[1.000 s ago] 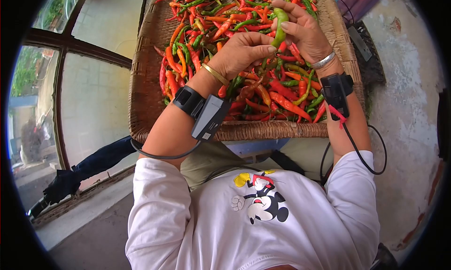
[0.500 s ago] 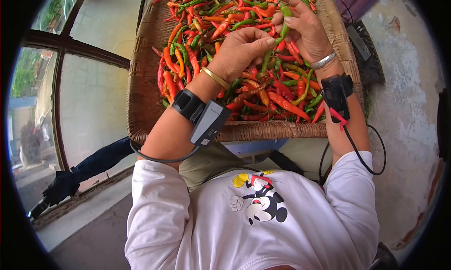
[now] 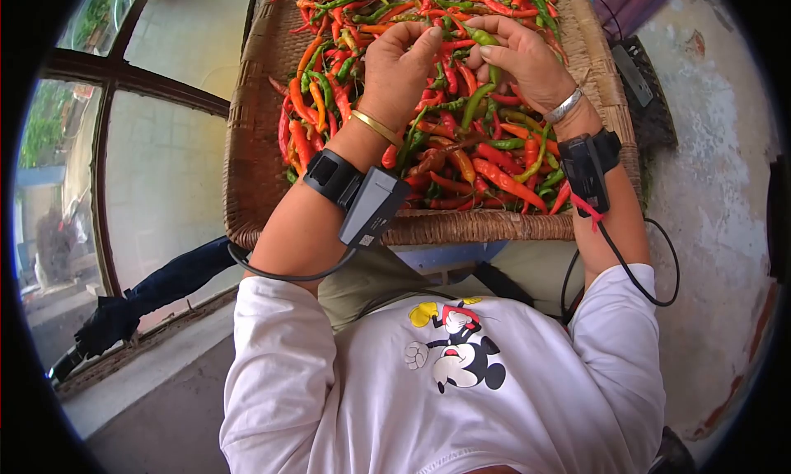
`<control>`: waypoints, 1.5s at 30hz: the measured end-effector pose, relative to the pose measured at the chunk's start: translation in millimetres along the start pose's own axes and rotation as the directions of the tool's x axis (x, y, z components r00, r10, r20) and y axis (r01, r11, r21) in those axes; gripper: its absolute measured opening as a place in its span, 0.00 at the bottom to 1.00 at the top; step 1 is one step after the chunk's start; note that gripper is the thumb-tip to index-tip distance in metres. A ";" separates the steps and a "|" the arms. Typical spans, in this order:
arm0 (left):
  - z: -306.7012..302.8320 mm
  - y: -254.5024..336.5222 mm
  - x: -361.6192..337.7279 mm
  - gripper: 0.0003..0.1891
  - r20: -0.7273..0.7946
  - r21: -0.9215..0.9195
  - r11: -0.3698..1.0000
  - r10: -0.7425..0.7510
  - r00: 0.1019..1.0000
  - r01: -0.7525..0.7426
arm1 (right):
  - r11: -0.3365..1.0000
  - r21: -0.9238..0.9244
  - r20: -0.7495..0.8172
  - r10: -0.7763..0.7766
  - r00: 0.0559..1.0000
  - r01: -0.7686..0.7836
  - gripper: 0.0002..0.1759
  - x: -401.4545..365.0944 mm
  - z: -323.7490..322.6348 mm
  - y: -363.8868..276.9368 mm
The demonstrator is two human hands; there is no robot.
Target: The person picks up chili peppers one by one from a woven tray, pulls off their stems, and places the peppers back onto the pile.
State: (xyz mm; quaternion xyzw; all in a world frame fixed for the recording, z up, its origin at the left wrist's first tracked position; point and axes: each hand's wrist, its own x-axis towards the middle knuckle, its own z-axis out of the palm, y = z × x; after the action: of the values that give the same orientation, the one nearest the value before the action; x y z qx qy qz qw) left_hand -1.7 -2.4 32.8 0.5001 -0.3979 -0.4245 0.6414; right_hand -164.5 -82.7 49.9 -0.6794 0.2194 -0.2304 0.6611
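Over the woven basket (image 3: 428, 229), my right hand (image 3: 535, 68) pinches a green chili pepper (image 3: 484, 39) between thumb and fingers. The pepper's upper end points toward my left hand (image 3: 400, 72). That hand's thumb and forefinger are pressed together a little left of the pepper, apart from it; what they pinch, if anything, is too small to make out. Beneath both hands lies a thick layer of red, orange and green chili peppers (image 3: 503, 177).
A window (image 3: 169, 161) stands along the left, with a folded dark umbrella (image 3: 173, 284) by its sill. A worn wall or floor surface (image 3: 709, 185) is at the right, near a dark box-like object (image 3: 638, 82). Black cables (image 3: 671, 268) loop from devices on my forearms.
My left hand has moved up and left, away from the green chili pepper's lower end. My right hand has shifted slightly left and down with the pepper, which now tilts up to the left.
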 end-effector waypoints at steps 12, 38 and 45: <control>7.1 5.4 -6.0 0.13 0.125 -0.093 0.995 -0.019 0.992 0.031 | 0.998 -0.046 0.019 -0.046 0.999 0.047 0.18 -1.9 9.5 -5.1; 1.2 -27.4 -1.0 0.09 0.214 0.419 0.896 -0.256 0.943 0.148 | 0.773 0.611 -0.539 0.250 0.805 0.169 0.13 -1.3 -65.2 18.8; -6.3 -32.3 2.4 0.10 0.168 0.473 0.875 -0.202 0.965 0.101 | 0.612 -0.790 0.241 0.236 0.941 0.049 0.15 -8.3 6.0 -2.6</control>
State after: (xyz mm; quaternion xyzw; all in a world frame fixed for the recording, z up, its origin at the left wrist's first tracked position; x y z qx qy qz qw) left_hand 0.2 -7.3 0.3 0.6192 -0.5127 -0.4181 0.4231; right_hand -167.6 -72.8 52.2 -0.9149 0.2228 0.0383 0.3343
